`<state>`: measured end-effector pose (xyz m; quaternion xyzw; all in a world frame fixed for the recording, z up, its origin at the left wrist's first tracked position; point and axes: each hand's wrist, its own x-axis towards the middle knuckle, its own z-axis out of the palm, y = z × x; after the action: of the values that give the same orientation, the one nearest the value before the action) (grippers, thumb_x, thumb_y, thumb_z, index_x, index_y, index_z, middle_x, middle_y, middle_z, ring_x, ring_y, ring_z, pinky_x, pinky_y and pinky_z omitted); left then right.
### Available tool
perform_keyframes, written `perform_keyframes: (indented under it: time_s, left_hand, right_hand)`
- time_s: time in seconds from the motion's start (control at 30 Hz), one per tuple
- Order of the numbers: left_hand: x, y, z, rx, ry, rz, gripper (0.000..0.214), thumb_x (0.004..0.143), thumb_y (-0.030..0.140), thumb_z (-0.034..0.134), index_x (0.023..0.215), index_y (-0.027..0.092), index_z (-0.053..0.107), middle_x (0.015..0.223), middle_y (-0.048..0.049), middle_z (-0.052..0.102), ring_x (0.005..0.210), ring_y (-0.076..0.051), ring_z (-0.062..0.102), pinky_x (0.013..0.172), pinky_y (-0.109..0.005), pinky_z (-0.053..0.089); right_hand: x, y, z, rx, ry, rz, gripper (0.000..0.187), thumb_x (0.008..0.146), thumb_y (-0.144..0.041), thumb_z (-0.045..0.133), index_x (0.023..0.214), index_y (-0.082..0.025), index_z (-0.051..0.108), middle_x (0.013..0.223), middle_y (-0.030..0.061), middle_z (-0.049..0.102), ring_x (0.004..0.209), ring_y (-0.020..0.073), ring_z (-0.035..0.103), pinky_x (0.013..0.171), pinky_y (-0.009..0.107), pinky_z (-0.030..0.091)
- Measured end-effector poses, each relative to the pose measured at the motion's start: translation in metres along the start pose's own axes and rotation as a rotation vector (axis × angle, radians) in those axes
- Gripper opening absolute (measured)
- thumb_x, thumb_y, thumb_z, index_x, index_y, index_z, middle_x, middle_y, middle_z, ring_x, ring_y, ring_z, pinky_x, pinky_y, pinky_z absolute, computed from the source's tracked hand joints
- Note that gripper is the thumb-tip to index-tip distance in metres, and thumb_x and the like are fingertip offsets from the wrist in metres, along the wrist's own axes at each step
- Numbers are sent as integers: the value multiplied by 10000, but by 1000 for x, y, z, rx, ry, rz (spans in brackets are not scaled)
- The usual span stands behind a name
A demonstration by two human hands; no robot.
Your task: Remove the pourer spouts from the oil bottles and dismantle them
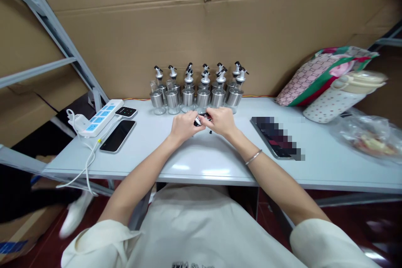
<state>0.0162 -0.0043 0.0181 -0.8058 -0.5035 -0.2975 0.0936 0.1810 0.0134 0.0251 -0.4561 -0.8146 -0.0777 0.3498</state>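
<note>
My left hand (184,125) and my right hand (222,120) meet over the middle of the table, fingers closed around a small silver-and-black pour spout (197,121). Much of the spout is hidden by the fingers. A tiny black piece (210,132) shows just below my right hand. Right behind my hands stand several glass oil bottles (203,97) with steel sleeves, in two rows. Most carry silver-and-black spouts. Two at the front left, including the leftmost bottle (157,101), have bare glass necks.
Left on the table (188,155) are a power strip (102,118) with white cables, a small black device (126,112) and a phone (118,136). To the right lie another phone (276,140), a dotted tumbler (333,100), a patterned bag (309,77) and a plastic bag (377,138). Cardboard (141,29) stands behind.
</note>
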Motion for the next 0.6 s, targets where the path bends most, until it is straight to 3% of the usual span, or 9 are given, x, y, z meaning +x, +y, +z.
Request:
perform_keyframes:
  time_s: [0.2,0.37,0.5,0.6]
  left_hand:
    - [3,1,0,4,3,14,218,807,402,594,746,192,590,735,-37,632,662,-174,580,611,-277,342]
    - [4,0,0,-26,0,-40,246,825,428,580,729,201,575,716,-17,627,634,-157,562,586,-263,314]
    - [5,-8,-4,-64,6,-126,284,860,438,537,698,204,555,675,0,611,604,-142,547,552,-254,278]
    - [5,-11,-8,-89,5,-167,291,861,428,538,677,202,541,666,-1,610,605,-141,545,548,-254,268]
  right_hand:
    - [-2,0,5,9,-70,40,279,934,-409,537,899,-144,620,815,6,634,694,123,597,690,314,509]
    - [1,3,11,86,-72,155,248,936,-352,554,1060,-147,616,1002,46,648,836,156,636,746,346,548]
    - [10,28,14,124,-63,295,269,935,-339,558,1132,-162,598,1132,75,622,956,186,623,823,394,538]
    - [12,51,18,128,-139,421,302,929,-343,564,1173,-166,582,1175,83,605,990,201,616,839,411,534]
